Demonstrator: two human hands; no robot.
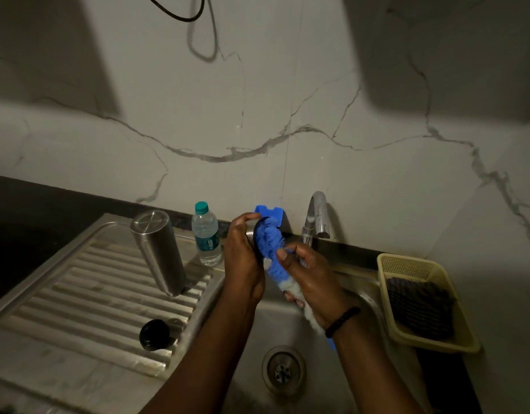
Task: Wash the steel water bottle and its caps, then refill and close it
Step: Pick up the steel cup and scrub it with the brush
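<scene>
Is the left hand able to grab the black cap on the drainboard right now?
Probably not yet. The left hand grips a steel cap that the brush is scrubbing. Nothing blocks the way to the black cap, but it would have to let go first.

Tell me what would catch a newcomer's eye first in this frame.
The bright blue brush, gripped by the right hand and scrubbing a steel cap held in the left hand above the sink. Next, the steel bottle standing upside down on the draining board.

Steel cap [251, 231]: mostly hidden by left hand [243, 258] and brush [271, 243] bristles. Blue sponge [269, 212]: lower part hidden. Brush handle: largely covered by right hand [310, 282].
</scene>
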